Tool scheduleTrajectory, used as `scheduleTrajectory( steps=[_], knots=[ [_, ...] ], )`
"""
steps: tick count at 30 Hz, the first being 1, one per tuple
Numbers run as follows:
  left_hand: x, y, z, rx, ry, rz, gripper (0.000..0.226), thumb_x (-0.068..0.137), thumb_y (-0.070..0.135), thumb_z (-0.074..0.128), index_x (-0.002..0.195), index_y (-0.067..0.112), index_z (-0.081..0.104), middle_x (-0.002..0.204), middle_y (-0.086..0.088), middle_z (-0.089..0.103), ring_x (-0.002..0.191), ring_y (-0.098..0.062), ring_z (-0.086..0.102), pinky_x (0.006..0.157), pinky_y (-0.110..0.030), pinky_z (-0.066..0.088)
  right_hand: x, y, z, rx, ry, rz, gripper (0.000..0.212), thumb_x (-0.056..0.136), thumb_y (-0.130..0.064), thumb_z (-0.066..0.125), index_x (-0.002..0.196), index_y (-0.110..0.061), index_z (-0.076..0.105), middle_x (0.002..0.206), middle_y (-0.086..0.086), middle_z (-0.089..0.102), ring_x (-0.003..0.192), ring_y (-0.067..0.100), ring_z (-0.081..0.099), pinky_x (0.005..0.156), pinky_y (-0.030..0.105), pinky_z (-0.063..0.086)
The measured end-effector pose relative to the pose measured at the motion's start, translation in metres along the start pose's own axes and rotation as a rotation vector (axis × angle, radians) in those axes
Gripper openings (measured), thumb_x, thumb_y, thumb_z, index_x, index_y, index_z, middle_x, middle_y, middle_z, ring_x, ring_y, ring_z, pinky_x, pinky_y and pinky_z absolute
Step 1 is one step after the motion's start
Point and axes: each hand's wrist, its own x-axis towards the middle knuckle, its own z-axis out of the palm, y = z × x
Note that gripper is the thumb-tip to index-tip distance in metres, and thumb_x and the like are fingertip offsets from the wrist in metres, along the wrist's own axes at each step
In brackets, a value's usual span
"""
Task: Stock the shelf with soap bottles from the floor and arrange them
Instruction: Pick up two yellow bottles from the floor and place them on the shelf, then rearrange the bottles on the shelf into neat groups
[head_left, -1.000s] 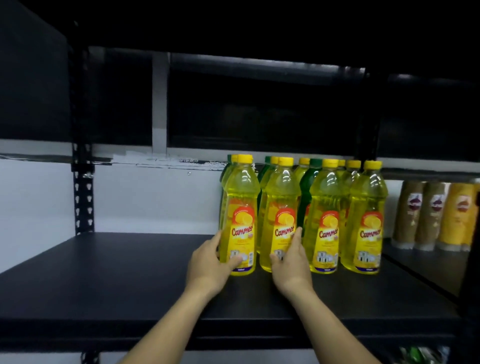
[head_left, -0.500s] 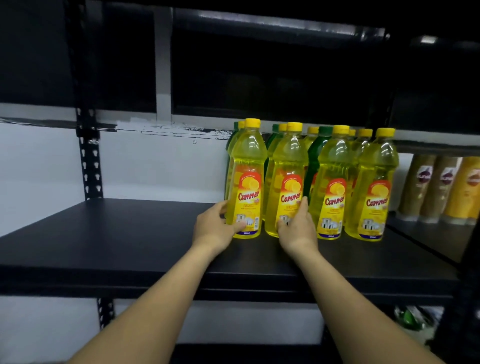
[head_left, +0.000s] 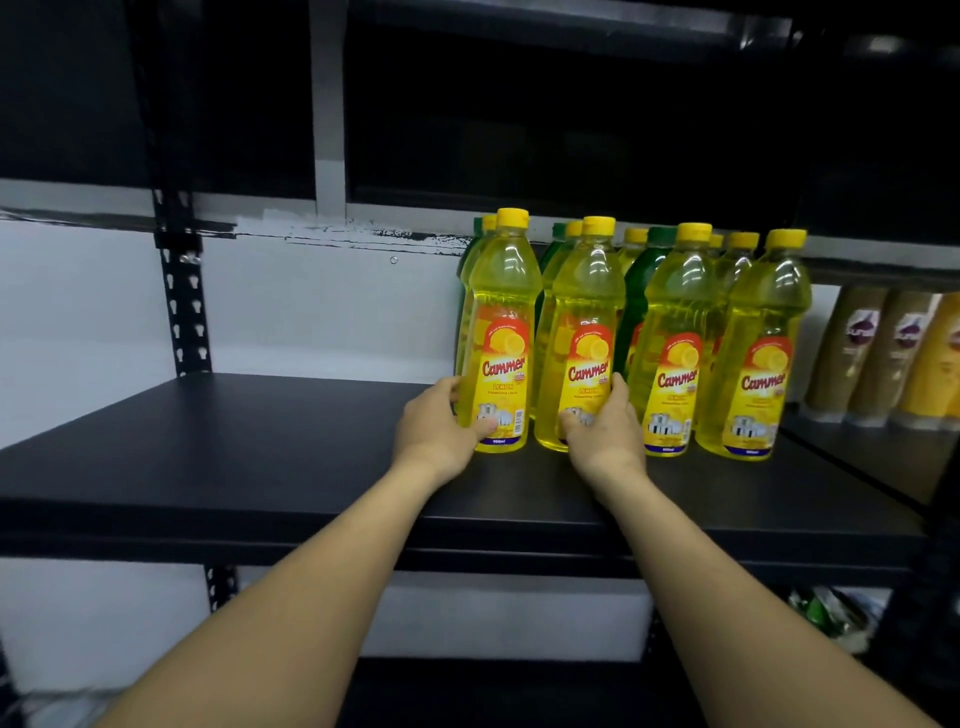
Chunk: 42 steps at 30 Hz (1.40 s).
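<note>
Several yellow soap bottles with yellow caps and red "Cammer" labels stand upright in rows on the black shelf (head_left: 260, 457), right of its middle. My left hand (head_left: 436, 431) grips the base of the leftmost front bottle (head_left: 501, 332). My right hand (head_left: 602, 431) grips the base of the second front bottle (head_left: 584, 332) beside it. Two more front bottles (head_left: 675, 343) (head_left: 758, 348) stand to the right, untouched. Green soap bottles (head_left: 641, 291) show behind the front row, mostly hidden.
Brown and yellow bottles (head_left: 878, 353) stand on the neighbouring shelf at the right. A black perforated upright (head_left: 182, 291) rises at the back left against a white wall. The shelf above hangs dark overhead. Packaged goods (head_left: 831, 613) lie on the level below at the right.
My view has tilted so the shelf and bottles sit higher in frame. Both hands remain at the bases of the same two front bottles, which stand in about the same places.
</note>
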Motion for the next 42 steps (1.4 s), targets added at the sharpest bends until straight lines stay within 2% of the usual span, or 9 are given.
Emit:
scheduleTrajectory(
  steps=[6,11,18,23,30,33,35,39,42],
  knots=[
    [0.002,0.003,0.002,0.053,0.017,0.029,0.074,0.077,0.046,0.082,0.138,0.023,0.048,0.129,0.005,0.065,0.105,-0.017,0.068,0.090,-0.045,0.057,0.005,0.004,0.001,0.118,0.044,0.033,0.076,0.092,-0.025,0.070,0.154,-0.019,0.026,0.145,0.009,0.048,0.133,0.030,0.047,0.106,0.047,0.044],
    [0.008,0.004,0.009,0.059,0.026,0.070,0.086,0.072,0.060,0.079,0.140,0.025,0.042,0.133,0.003,0.061,0.113,-0.018,0.064,0.093,-0.045,0.056,0.010,0.009,0.006,0.148,0.054,0.020,0.077,0.090,-0.032,0.072,0.152,-0.020,0.029,0.141,0.007,0.054,0.130,0.029,0.051,0.105,0.051,0.047],
    [0.019,0.001,0.015,0.057,-0.020,0.077,0.093,0.071,0.060,0.080,0.143,0.022,0.035,0.135,0.000,0.059,0.117,-0.022,0.061,0.096,-0.046,0.054,0.017,0.009,0.013,0.080,0.009,-0.048,0.101,0.083,-0.045,0.076,0.158,-0.019,0.014,0.146,0.008,0.050,0.133,0.030,0.048,0.106,0.050,0.045],
    [0.016,0.000,0.008,0.090,-0.028,0.079,0.092,0.073,0.057,0.080,0.142,0.020,0.033,0.136,-0.001,0.057,0.121,-0.022,0.059,0.098,-0.044,0.052,0.012,0.003,0.006,0.016,0.017,-0.070,0.098,0.075,-0.051,0.081,0.149,-0.014,0.029,0.134,0.009,0.058,0.122,0.030,0.057,0.098,0.048,0.051],
    [-0.007,-0.020,-0.066,0.046,-0.148,0.068,0.093,0.068,0.059,0.083,0.140,0.027,0.034,0.132,0.006,0.061,0.113,-0.012,0.063,0.097,-0.042,0.053,-0.031,-0.024,0.001,0.030,-0.172,-0.135,0.091,0.073,-0.050,0.082,0.146,-0.020,0.036,0.130,0.004,0.062,0.116,0.025,0.060,0.096,0.040,0.048],
    [-0.019,-0.039,-0.107,0.020,-0.114,0.066,0.088,0.073,0.051,0.083,0.141,0.024,0.034,0.130,0.007,0.062,0.111,-0.010,0.064,0.099,-0.039,0.053,-0.052,-0.044,0.010,0.039,-0.236,-0.204,0.093,0.072,-0.050,0.082,0.147,-0.022,0.033,0.123,-0.001,0.059,0.115,0.024,0.057,0.099,0.041,0.045],
    [-0.023,-0.052,-0.135,0.016,-0.084,0.040,0.087,0.075,0.046,0.083,0.142,0.022,0.033,0.133,0.006,0.061,0.112,-0.011,0.064,0.100,-0.038,0.052,-0.061,-0.055,0.021,0.063,-0.259,-0.241,0.093,0.072,-0.049,0.083,0.147,-0.021,0.035,0.118,-0.005,0.052,0.109,0.018,0.051,0.095,0.038,0.043],
    [-0.027,-0.079,-0.188,0.021,-0.024,-0.012,0.087,0.076,0.044,0.083,0.143,0.022,0.033,0.135,0.005,0.059,0.114,-0.012,0.063,0.101,-0.040,0.052,-0.072,-0.072,0.053,0.088,-0.316,-0.286,0.084,0.068,-0.054,0.083,0.135,-0.023,0.045,0.122,-0.002,0.061,0.107,0.019,0.056,0.089,0.035,0.045],
    [-0.028,-0.092,-0.219,0.073,0.009,-0.033,0.083,0.080,0.043,0.080,0.144,0.022,0.032,0.136,0.006,0.058,0.113,-0.011,0.062,0.097,-0.032,0.051,-0.079,-0.085,0.078,0.112,-0.351,-0.349,0.065,0.076,-0.050,0.079,0.126,-0.027,0.044,0.119,-0.002,0.061,0.107,0.019,0.058,0.088,0.030,0.041]
  ],
)
